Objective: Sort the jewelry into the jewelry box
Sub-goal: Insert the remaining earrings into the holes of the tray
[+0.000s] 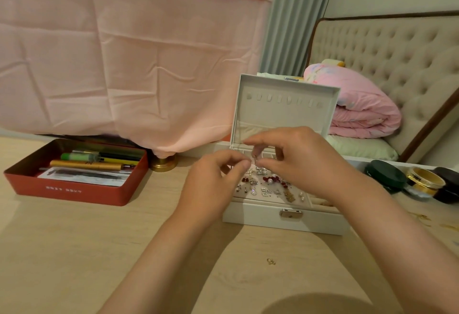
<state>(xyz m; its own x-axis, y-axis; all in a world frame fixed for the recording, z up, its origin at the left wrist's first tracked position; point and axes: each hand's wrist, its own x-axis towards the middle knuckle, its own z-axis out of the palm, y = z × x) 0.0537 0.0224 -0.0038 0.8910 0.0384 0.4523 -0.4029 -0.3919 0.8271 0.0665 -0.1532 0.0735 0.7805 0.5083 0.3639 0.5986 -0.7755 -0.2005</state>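
A white jewelry box [285, 221] stands open on the wooden table, its lid [285, 105] upright. Its top tray holds several earrings [267, 185], silver, red and pearl. Both hands hover over the tray, close together. My right hand [295, 157] pinches a small silver earring [255, 156] between thumb and fingers. My left hand [216, 179] has its thumb and forefinger pinched at the same piece. A small gold earring [271, 261] lies loose on the table in front of the box.
A red tin [72, 189] with pens and papers sits at the left. Dark round cases and a gold bangle [426, 179] lie at the right, with small gold bits [422, 217] nearby. A pink cloth hangs behind; a bed stands at the right.
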